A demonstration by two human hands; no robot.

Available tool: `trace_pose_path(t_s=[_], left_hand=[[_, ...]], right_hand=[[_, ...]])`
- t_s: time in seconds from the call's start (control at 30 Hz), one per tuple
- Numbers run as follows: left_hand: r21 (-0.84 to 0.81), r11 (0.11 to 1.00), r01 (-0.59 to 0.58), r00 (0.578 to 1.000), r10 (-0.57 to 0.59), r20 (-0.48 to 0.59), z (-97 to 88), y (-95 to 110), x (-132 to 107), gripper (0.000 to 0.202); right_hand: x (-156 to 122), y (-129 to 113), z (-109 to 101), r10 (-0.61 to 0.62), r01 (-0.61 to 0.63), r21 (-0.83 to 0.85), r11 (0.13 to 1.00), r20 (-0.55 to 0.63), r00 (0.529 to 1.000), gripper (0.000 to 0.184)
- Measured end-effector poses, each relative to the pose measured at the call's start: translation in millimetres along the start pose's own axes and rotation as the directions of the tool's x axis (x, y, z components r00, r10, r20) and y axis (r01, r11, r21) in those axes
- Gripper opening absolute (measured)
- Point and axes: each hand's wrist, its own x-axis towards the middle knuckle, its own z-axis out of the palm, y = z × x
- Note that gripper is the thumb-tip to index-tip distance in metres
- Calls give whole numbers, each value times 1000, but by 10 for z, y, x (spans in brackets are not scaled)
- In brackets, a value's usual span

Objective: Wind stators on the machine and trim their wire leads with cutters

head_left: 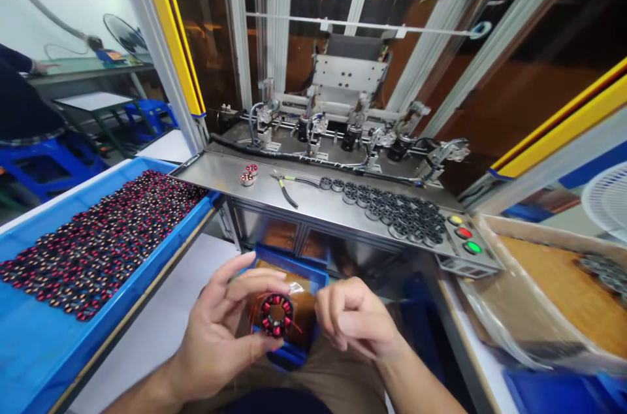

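Observation:
Between the thumb and fingers of my left hand (223,322) is a round motor stator (277,315), black with red windings, its ring face turned toward me. Thin reddish wire ends stick out at its sides. Just to the right, my right hand (353,317) is closed, the fingertips pinched together; whether a wire end lies in them is too small to make out. Under both hands sits a blue bin (313,275) on or near my lap, with brown material in it.
A blue tray (120,300) of many wound stators lies left. On the metal ledge (223,174) are two wound stators (248,175), pliers (287,191) and rows of bare cores (392,208). Behind stands a winding machine (350,133); buttons (463,232) and a lined box (539,277) are right. A person (29,100) sits far left.

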Motion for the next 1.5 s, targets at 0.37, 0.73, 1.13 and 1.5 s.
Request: trace_pose_path(t_s=[0.37, 0.73, 1.13, 1.5], left_hand=[[263, 947, -183, 983, 185, 18, 38, -124, 2, 87], [28, 986, 166, 983, -163, -78, -39, -108, 14, 75], [-24, 973, 228, 963, -222, 153, 36, -183, -100, 83], [-188, 956, 224, 973, -209, 95, 63, -170, -15, 77]], right_hand=[[1, 609, 444, 162, -91, 283, 955, -238, 958, 33], [-216, 367, 226, 218, -218, 23, 976, -181, 959, 24], [4, 53, 244, 202, -233, -116, 966, -229, 952, 34], [-231, 179, 134, 165, -220, -328, 919, -189, 968, 34]])
